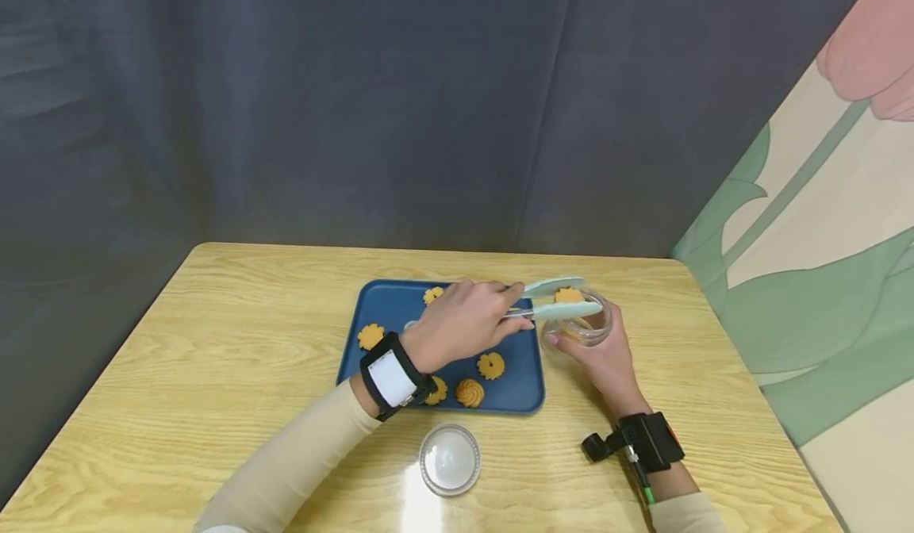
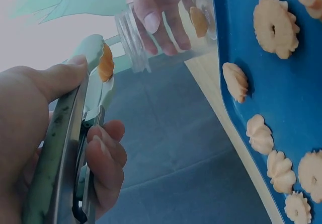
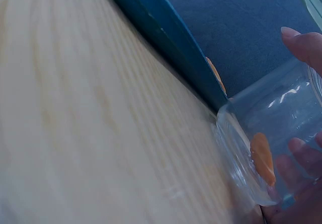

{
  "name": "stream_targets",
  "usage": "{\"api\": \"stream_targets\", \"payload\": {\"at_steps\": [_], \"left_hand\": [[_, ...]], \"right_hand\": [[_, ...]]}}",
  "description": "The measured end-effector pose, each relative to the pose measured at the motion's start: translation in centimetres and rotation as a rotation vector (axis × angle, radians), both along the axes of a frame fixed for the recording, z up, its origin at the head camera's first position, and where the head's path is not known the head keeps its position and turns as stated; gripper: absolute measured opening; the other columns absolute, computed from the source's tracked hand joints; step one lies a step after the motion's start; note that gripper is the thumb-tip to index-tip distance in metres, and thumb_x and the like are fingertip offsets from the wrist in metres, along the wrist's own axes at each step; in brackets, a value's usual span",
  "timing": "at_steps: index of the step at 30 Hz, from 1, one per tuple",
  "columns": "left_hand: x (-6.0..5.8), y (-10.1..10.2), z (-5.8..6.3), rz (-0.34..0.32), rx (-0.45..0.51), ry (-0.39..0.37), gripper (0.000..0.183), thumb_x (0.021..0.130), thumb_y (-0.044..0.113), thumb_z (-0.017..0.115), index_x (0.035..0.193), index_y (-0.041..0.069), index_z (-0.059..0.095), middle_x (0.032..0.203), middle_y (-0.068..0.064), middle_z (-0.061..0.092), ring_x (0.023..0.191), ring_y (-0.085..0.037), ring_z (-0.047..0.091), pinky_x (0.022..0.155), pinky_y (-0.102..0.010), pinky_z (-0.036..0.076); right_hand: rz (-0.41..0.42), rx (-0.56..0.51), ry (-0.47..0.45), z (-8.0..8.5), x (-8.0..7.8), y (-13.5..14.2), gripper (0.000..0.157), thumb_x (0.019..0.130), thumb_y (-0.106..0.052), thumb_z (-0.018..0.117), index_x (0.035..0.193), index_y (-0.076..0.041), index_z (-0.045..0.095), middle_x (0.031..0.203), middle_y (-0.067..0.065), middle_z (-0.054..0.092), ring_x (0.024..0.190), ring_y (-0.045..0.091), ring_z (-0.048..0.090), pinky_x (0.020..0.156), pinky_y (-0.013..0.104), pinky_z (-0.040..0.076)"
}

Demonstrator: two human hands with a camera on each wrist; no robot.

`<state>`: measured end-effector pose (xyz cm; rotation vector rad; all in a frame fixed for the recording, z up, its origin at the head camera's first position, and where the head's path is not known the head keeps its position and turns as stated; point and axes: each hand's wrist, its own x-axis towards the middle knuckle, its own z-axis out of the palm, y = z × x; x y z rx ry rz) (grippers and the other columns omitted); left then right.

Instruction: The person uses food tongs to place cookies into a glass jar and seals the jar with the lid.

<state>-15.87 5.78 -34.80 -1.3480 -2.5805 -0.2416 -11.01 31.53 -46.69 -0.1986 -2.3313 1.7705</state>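
Note:
My left hand (image 1: pixel 467 319) grips a pair of tongs (image 2: pixel 63 148) with pale green tips. Between those tips is a cookie (image 1: pixel 569 295), held just beside the mouth of a clear jar (image 1: pixel 581 327). My right hand (image 1: pixel 607 358) holds this jar around its side, and the jar leans with its mouth toward the tongs. Inside, near the jar's bottom, lies one cookie (image 3: pixel 262 158). A blue tray (image 1: pixel 524 394) lies under my left hand, with several cookies spread over it, among them a swirled one (image 1: pixel 469 393). My left forearm and hand hide part of the tray.
A round clear lid (image 1: pixel 450 460) lies on the wooden table (image 1: pixel 236 406) in front of the tray. Behind the table hangs a dark curtain (image 1: pixel 371 105). A panel with a flower pattern (image 1: pixel 828 295) stands at the right.

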Motion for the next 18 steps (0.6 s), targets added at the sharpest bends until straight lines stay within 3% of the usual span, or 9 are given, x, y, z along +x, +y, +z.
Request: {"api": "stream_targets", "payload": {"at_steps": [5,11,18], "left_hand": [[-0.2,0.9,-0.1,0.003,-0.020,0.007,0.055,0.108,0.051,0.054,0.145,0.011,0.063,0.101,0.000,0.077,0.051,-0.003,0.051,0.048,-0.018,0.039],[-0.7,2.1,-0.1,0.008,-0.044,0.037,0.056,0.108,0.052,0.052,0.146,0.011,0.063,0.088,0.002,0.073,0.052,-0.004,0.051,0.047,-0.019,0.039],[-0.8,3.6,-0.2,0.017,-0.085,0.012,0.055,0.108,0.051,0.053,0.146,0.012,0.062,0.082,0.005,0.067,0.053,-0.004,0.052,0.048,-0.020,0.040]], "right_hand": [[-0.002,0.017,-0.036,0.2,0.1,0.1,0.098,0.086,-0.023,0.090,0.161,-0.020,0.027,0.155,0.005,0.045,0.140,0.017,0.045,0.106,0.019,0.040],[-0.013,0.041,-0.043,0.3,0.1,0.6,0.100,0.086,-0.025,0.090,0.162,-0.021,0.025,0.153,0.005,0.046,0.140,0.017,0.046,0.104,0.017,0.039],[-0.009,0.029,-0.058,0.5,0.3,1.0,0.102,0.087,-0.024,0.088,0.164,-0.018,0.021,0.155,0.004,0.043,0.138,0.015,0.045,0.101,0.013,0.041]]}}
